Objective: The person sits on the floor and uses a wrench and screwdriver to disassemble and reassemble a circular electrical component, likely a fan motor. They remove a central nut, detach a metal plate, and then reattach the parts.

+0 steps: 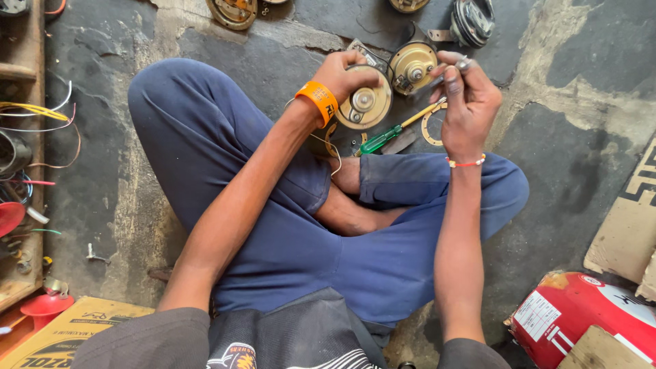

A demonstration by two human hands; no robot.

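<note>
1. The round brass-coloured horn unit (364,102) sits in your left hand (345,76), flat face turned up toward the camera with its centre hub showing, held above your crossed legs (287,225).
2. Your left hand is clenched around the unit's far rim; an orange wristband (318,100) circles that wrist.
3. Your right hand (465,102) pinches a small thin part at the fingertips, too small to tell what it is.
4. A green-handled screwdriver (393,133) lies on the floor between your hands, its long axis running from lower left to upper right, shaft pointing toward your right hand.
5. A second round unit (412,66) rests on the floor just beyond the first, and a flat ring gasket (429,128) lies beside the screwdriver.
6. To your left, a wooden tray (31,157) holds loose wires and small parts.
7. To your right, a red cylinder (574,314) and cardboard (625,236) edge the concrete floor (567,171), bare beyond your knee.
</note>
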